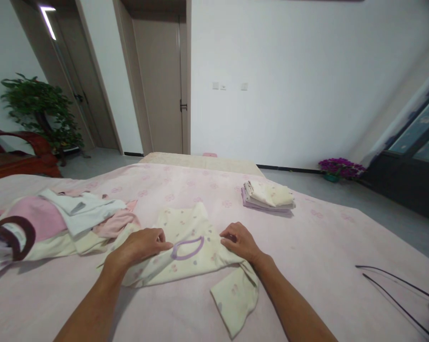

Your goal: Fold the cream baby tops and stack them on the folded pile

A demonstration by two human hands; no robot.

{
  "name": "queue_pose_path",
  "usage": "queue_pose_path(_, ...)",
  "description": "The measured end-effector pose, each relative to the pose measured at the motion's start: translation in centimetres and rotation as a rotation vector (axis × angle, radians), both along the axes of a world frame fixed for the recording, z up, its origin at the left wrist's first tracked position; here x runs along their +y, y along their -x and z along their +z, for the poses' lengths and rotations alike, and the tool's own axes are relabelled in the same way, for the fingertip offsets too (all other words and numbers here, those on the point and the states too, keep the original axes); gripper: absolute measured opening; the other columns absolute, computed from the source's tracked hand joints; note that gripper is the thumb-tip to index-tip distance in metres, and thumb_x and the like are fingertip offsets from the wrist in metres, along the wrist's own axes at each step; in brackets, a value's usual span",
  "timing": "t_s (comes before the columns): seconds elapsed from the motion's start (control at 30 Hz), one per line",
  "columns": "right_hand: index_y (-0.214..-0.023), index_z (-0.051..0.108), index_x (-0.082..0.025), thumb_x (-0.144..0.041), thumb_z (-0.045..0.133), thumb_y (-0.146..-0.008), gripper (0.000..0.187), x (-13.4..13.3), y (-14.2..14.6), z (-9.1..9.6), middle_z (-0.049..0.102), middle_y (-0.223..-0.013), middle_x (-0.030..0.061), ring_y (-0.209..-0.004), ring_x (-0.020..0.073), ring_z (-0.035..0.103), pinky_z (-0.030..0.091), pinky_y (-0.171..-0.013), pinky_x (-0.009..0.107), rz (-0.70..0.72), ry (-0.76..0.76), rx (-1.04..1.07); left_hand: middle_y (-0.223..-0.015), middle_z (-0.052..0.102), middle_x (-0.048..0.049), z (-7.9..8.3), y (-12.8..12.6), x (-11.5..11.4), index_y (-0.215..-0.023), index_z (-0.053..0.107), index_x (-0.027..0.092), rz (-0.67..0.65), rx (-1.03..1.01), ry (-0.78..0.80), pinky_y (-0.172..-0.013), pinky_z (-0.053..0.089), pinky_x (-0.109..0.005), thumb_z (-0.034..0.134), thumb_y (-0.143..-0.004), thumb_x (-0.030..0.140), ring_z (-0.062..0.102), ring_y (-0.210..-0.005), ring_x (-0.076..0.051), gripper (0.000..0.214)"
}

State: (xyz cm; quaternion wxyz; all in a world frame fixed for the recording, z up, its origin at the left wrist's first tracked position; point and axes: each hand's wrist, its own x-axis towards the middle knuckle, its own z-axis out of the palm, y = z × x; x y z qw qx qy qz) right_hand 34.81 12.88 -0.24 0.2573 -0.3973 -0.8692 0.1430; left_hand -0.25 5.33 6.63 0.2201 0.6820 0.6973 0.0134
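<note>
A cream long-sleeved shirt [180, 273] with small printed motifs and a lilac neckband lies on the pink flowered cover, its neck toward me. My left hand [141, 244] pinches the fabric at the shoulder left of the neckband. On the other side, my right hand [241, 242] has its fingers curled closed on the opposite shoulder edge; the fingertips are partly hidden. One sleeve folds back toward me beneath my right wrist. The other sleeve is partly covered by my left hand and forearm.
Loose clothes [82, 213] in white, pink and cream are heaped at the left. A folded stack of clothes [267, 195] sits at the back right of the pink cover [317, 256]. Thin black-framed glasses or wires [395, 304] lie at the right edge.
</note>
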Motion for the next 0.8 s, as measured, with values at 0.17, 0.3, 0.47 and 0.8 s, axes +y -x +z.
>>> queue_pose_path(0.17, -0.098, 0.071, -0.022, -0.048, 0.067, -0.080, 0.032, 0.0, 0.0, 0.1, 0.065, -0.081, 0.0018, -0.084, 0.0201, 0.054, 0.038, -0.081, 0.032, 0.062, -0.007, -0.101, -0.091, 0.073, -0.0024, 0.6, -0.1, -0.4, -0.091, 0.070, 0.024, -0.161, -0.096, 0.071, -0.065, 0.037, -0.028, 0.056, -0.076, 0.063, 0.064, -0.081, -0.022, 0.044)
queue_pose_path(0.3, -0.080, 0.066, -0.020, -0.035, 0.064, -0.080, 0.015, -0.2, -0.1, -0.2, 0.062, -0.077, 0.0009, -0.083, 0.0190, 0.053, 0.039, -0.078, 0.030, 0.052, 0.011, -0.062, -0.089, 0.071, -0.0011, 1.1, -0.1, -1.1, -0.090, 0.068, 0.023, -0.230, -0.003, 0.085, -0.065, 0.037, -0.028, 0.067, -0.065, 0.048, 0.062, -0.080, -0.023, 0.035)
queue_pose_path(0.47, -0.080, 0.059, -0.019, -0.039, 0.054, -0.087, 0.021, -0.3, -0.4, -0.2, 0.058, -0.077, 0.0003, -0.073, 0.0152, 0.052, 0.041, -0.067, 0.027, -0.046, 0.215, 0.270, -0.102, 0.072, -0.0055, 0.7, 1.1, -1.9, -0.094, 0.070, 0.024, -0.210, 0.061, 0.093, -0.076, 0.043, -0.031, 0.060, -0.064, 0.030, 0.065, -0.095, -0.028, 0.033)
queue_pose_path(0.8, -0.087, 0.051, -0.022, -0.060, 0.065, -0.076, 0.042, -1.8, -1.3, 8.0, 0.055, -0.065, -0.0035, -0.053, 0.0125, 0.048, 0.038, -0.049, 0.023, -0.217, 0.419, 0.873, -0.077, 0.068, -0.0018, 4.3, 3.6, -2.1, -0.086, 0.067, 0.020, 0.056, -0.414, -0.260, -0.065, 0.045, -0.026, 0.049, -0.077, 0.050, 0.060, -0.073, -0.020, 0.036)
